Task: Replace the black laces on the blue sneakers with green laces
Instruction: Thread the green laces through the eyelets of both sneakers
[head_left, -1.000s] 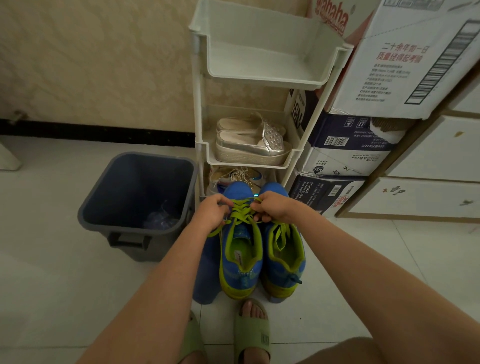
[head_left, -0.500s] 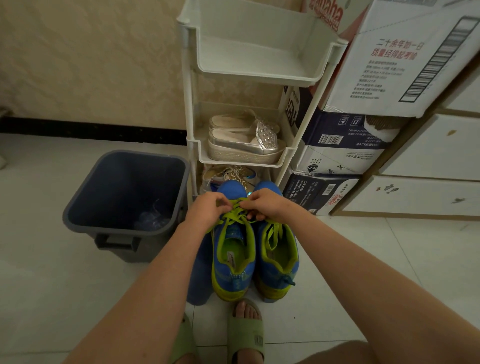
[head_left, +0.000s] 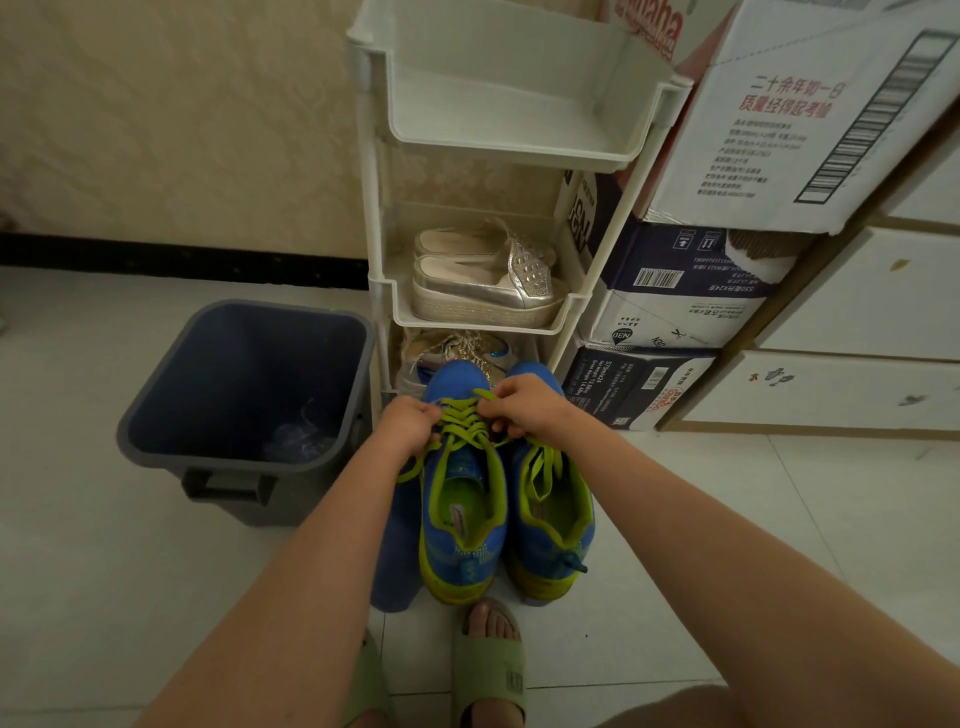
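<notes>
**Lacing in progress.** Two blue sneakers stand side by side on the tiled floor, toes toward 12 o'clock, just before a white shelf rack (head_left: 498, 140). On the left-hand sneaker (head_left: 462, 525), the left hand (head_left: 410, 421) grips the green lace (head_left: 462, 422) at 9 o'clock of the eyelets. The right hand (head_left: 524, 405) pinches it at 3 o'clock. The right-hand sneaker (head_left: 553, 525) also carries a loose green lace. A grey bin (head_left: 291, 499) stands at 9 o'clock of the pair. Silver platform shoes (head_left: 483, 291) occupy the rack's middle tier.

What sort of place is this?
Likely a home entryway or storage corner: a white shoe rack holding silver shoes, stacked cardboard boxes beside it, and a grey bin on the tiled floor.
</notes>
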